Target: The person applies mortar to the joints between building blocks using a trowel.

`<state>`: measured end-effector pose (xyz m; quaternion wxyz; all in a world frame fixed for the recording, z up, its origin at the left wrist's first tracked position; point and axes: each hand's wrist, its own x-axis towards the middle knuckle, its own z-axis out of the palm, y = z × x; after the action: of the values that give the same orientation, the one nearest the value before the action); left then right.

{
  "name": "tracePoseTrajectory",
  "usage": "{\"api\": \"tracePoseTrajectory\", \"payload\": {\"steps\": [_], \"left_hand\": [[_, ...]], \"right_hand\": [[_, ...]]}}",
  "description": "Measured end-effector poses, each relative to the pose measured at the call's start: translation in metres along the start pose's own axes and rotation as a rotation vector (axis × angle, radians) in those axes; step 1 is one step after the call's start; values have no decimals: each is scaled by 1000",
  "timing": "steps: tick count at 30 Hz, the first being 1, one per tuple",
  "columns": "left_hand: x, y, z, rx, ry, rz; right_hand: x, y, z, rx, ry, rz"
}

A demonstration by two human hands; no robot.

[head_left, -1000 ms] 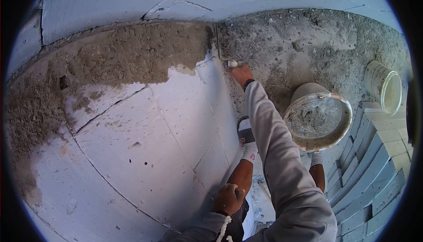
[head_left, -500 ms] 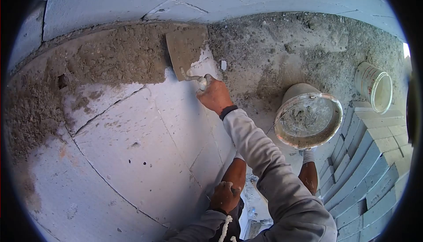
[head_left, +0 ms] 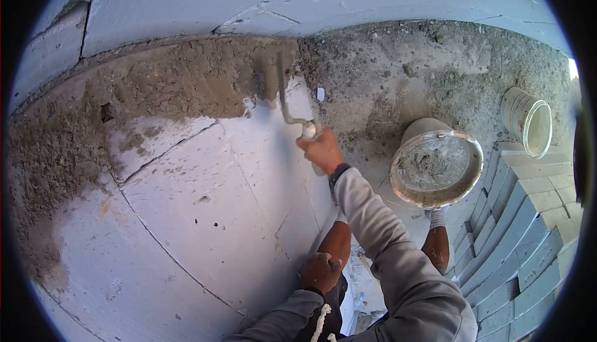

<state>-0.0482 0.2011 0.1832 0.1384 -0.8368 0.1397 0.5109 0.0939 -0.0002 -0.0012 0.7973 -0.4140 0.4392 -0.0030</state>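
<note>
My right hand (head_left: pixel 322 149) grips the handle of a trowel (head_left: pixel 284 96). The blade is turned nearly edge-on over the right end of the brown mortar (head_left: pixel 186 71), a shadow beside it. Beneath the trowel, bare pale block surface (head_left: pixel 217 180) shows next to the mortar's ragged edge. My left hand (head_left: pixel 320 273) is closed, its fingers curled against my bent left leg (head_left: pixel 337 242). To the right of my right hand stands a bucket (head_left: pixel 435 133) with wet grey mortar inside.
A second, smaller white bucket (head_left: pixel 513 108) lies tipped at the right. Stacked pale blocks (head_left: pixel 528 242) fill the lower right. A block wall (head_left: pixel 298 0) runs along the top, above rough grey ground (head_left: pixel 373 62). A small white chip (head_left: pixel 321 93) lies near the trowel.
The trowel blade has turned from flat on the mortar to nearly edge-on. My right hand has drawn back, down and to the right. My left hand stays on my leg.
</note>
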Motion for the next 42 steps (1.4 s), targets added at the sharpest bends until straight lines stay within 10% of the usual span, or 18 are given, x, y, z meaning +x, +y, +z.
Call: {"api": "tracePoseTrajectory", "payload": {"steps": [6, 14, 21, 30, 33, 42], "left_hand": [[-3, -1, 0, -23, -8, -2], [-7, 4, 7, 27, 41, 45], [6, -30, 49, 184, 121, 273], [-1, 5, -7, 11, -82, -56], [-1, 1, -3, 0, -41, -33], [1, 2, -1, 24, -32, -1]], "right_hand": [[79, 21, -18, 222, -67, 425], [-18, -71, 16, -495, -155, 36], [-123, -107, 21, -502, -209, -320], [54, -16, -41, 4, 126, 196], [97, -5, -27, 156, -95, 344], [32, -71, 1, -231, -232, -1]]}}
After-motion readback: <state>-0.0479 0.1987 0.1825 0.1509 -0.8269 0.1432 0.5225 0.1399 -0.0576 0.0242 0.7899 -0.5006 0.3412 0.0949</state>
